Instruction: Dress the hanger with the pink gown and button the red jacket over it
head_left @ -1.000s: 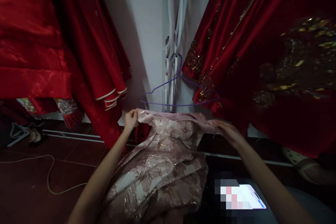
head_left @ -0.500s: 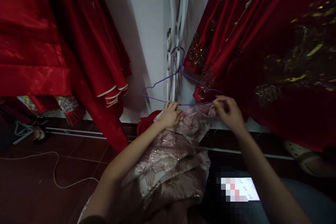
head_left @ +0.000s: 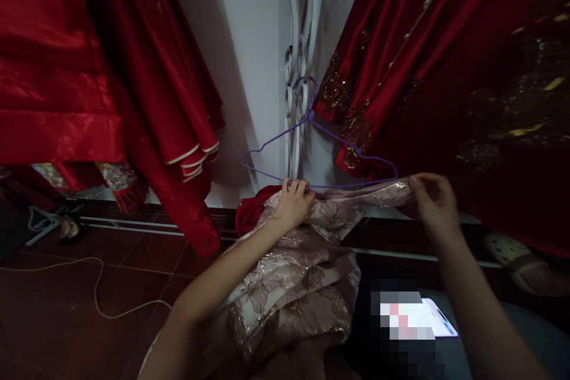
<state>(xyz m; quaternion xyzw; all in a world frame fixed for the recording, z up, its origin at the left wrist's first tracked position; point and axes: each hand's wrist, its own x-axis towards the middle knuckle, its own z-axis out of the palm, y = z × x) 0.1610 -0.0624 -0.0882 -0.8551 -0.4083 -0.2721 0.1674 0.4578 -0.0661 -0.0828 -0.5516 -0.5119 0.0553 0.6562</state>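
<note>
A pale pink brocade garment (head_left: 307, 273) with a shiny floral pattern lies across my lap, its upper edge raised against a purple wire hanger (head_left: 285, 132). The hanger hooks onto a white metal rack upright. My left hand (head_left: 294, 205) is closed over the hanger's bottom bar and the garment's edge near the middle. Further right, my right hand (head_left: 435, 199) pinches the end of a stretched-out strip of the same fabric, just beyond the hanger's right corner. A bunched red cloth (head_left: 256, 209) sits left of my left hand.
Red garments (head_left: 169, 101) hang on the left, and red ones with gold embroidery (head_left: 392, 71) on the right. A lit phone (head_left: 439, 317) rests by my leg. A cable (head_left: 95, 285) runs over the tiled floor. A foot in a light clog (head_left: 512, 255) is at right.
My right hand has moved right, away from the hanger's corner, drawing the fabric strip out straight. My left hand has stayed almost in place on the bar.
</note>
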